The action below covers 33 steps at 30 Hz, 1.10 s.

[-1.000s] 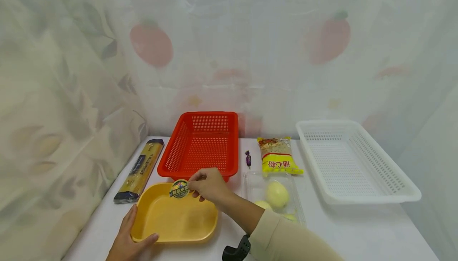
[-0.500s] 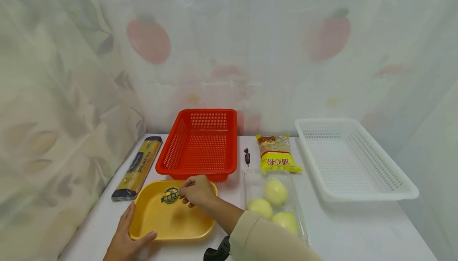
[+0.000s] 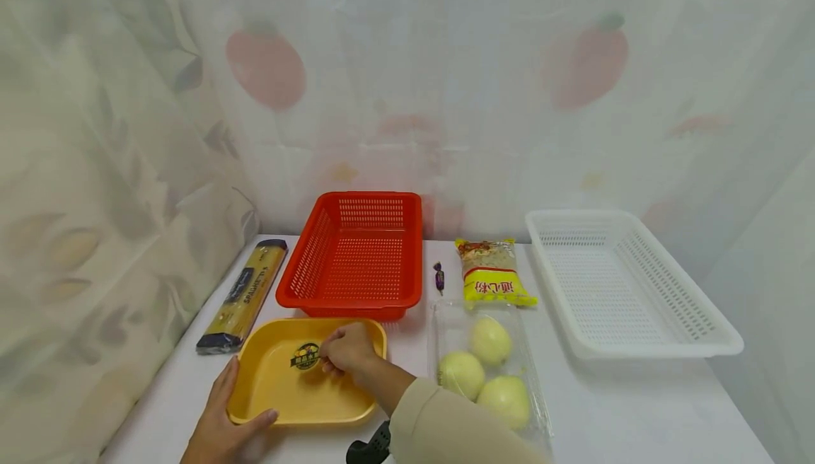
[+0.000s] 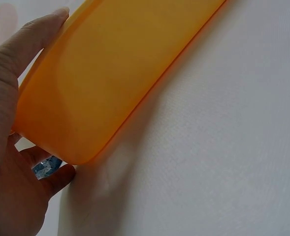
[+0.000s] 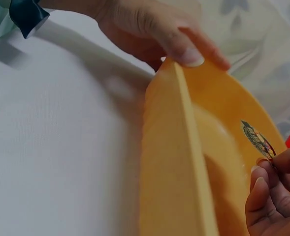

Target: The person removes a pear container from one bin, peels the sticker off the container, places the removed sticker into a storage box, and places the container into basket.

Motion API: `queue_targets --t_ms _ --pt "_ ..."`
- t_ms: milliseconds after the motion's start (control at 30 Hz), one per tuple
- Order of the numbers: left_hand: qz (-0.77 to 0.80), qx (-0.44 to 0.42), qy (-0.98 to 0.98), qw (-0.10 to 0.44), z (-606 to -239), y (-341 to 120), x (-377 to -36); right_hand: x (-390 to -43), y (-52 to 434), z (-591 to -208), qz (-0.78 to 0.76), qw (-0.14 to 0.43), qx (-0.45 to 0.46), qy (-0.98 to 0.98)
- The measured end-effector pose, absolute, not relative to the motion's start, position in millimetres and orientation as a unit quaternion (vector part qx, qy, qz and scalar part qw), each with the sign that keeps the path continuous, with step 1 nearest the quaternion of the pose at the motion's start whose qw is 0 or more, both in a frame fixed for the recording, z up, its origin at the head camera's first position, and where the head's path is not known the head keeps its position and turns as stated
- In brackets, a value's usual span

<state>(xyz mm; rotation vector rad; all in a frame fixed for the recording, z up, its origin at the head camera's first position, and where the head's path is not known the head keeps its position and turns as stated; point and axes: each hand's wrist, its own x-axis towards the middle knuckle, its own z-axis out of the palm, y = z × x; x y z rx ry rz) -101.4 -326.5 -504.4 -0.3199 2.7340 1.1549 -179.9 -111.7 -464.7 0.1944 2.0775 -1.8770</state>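
Both hands busy: your right hand (image 3: pixel 347 354) has lowered the pinched sticker (image 3: pixel 305 356) into the yellow tray (image 3: pixel 305 411), left hand (image 3: pixel 223 428) fingers gripping its corner.

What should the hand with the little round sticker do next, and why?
Probably lower the round dark sticker the last bit onto the floor of the yellow plastic tray and let go. The right hand pinches it just inside the tray, and the left hand already grips the tray's near corner.

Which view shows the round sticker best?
Head view: the sticker faces the camera inside the yellow tray, pinched by the right hand. Right wrist view shows it edge-on and small. Left wrist view shows only the tray's outside wall, no sticker.
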Motion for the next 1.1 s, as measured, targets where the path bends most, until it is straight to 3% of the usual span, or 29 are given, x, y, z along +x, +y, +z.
queue_targets --t_ms 167,467,767,1100 --pt "0.39 -0.092 0.914 0.063 -505 -328 -99 -179 -117 -475 -0.65 0.17 0.074 0.737" --pt "0.389 -0.127 0.907 0.096 -505 -327 -100 -177 -124 -489 -0.637 0.181 0.078 0.745" --pt "0.402 -0.085 0.911 0.049 -508 -329 -98 -175 -123 -495 -0.627 0.18 0.078 0.754" --pt "0.408 -0.089 0.908 0.044 -507 -328 -98 -175 -121 -493 -0.609 0.192 0.077 0.765"
